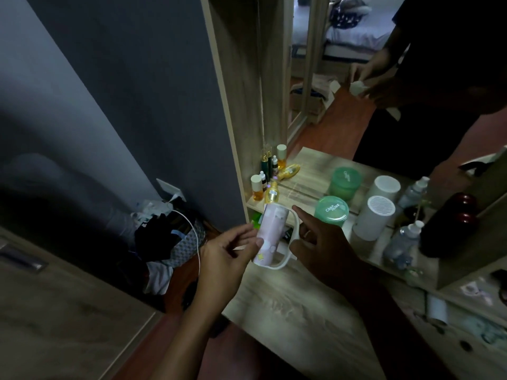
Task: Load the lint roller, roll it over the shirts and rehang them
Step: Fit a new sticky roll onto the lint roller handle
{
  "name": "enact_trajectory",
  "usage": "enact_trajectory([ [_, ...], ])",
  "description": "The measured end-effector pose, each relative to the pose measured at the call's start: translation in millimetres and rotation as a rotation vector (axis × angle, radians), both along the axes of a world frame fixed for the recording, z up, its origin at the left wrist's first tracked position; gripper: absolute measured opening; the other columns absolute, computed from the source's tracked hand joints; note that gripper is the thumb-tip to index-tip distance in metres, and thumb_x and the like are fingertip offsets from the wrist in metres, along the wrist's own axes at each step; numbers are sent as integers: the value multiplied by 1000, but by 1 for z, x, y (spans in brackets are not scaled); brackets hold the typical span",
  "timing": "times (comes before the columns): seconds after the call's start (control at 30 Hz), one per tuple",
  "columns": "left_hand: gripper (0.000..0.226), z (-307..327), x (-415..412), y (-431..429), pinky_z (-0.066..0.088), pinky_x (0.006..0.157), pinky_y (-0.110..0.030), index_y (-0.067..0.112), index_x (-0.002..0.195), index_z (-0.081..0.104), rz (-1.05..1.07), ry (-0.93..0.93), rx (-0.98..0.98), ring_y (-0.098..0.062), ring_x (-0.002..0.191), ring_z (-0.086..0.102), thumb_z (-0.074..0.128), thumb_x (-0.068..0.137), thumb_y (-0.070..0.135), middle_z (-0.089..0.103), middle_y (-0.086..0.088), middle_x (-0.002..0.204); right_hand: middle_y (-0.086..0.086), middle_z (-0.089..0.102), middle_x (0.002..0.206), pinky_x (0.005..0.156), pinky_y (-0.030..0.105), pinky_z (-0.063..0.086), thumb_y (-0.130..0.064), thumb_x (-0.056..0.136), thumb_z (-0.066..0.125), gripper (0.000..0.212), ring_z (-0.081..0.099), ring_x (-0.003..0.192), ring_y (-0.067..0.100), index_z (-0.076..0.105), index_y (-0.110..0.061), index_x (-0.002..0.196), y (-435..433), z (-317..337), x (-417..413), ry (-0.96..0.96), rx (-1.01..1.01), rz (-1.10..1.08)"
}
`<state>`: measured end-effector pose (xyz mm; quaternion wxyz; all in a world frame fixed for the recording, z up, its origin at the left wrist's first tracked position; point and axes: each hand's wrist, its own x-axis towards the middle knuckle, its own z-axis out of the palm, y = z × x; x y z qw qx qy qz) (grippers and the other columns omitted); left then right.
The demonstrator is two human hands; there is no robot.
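Note:
A lint roller (270,235) with a pale pink patterned roll and a white looped handle (293,242) is held upright over the wooden dressing table (288,305). My left hand (230,250) pinches the roll near its lower part with thumb and fingers. My right hand (323,242) grips the white handle on the right side, its index finger stretched toward the roll's top. No shirts are in view.
Small bottles (270,185), a green jar (330,211), a white cylindrical device (374,218), plastic bottles (403,242) and a dark flask (450,229) stand along the mirror (343,91). A white roll (436,309) lies at right. Clothes and a white cable (170,237) are heaped on the floor.

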<state>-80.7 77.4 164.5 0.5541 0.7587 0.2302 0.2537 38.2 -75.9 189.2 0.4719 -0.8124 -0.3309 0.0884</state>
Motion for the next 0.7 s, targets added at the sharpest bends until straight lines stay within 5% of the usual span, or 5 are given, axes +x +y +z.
enact_trajectory([
  [0.13,31,8,-20,9,60,82,-38,19,110,76,-31,23,24,-10,91,74,80,80,18,78,5,97,3,56,68,67,34,49,-24,68,55,56,55,65,19,48,-35,123,8,10,-23,-33,2,24],
  [0.23,27,15,-38,14,60,81,-38,18,108,78,-34,9,17,-12,89,75,79,81,15,78,6,98,-2,58,73,64,13,41,-25,67,56,59,55,68,13,58,-21,126,16,16,-41,-97,6,12],
  [0.53,18,35,-84,26,52,60,-15,14,97,80,46,-25,-25,-6,69,73,80,80,10,78,4,78,-14,46,60,58,15,34,-16,73,59,48,46,57,2,58,-20,121,36,32,-89,-178,26,70],
  [0.7,9,50,-104,31,50,57,-12,9,88,81,43,-85,14,-6,65,72,80,79,10,77,5,74,-14,55,74,69,18,42,-21,73,58,50,51,69,-4,58,-18,123,45,35,-114,-228,40,61],
])
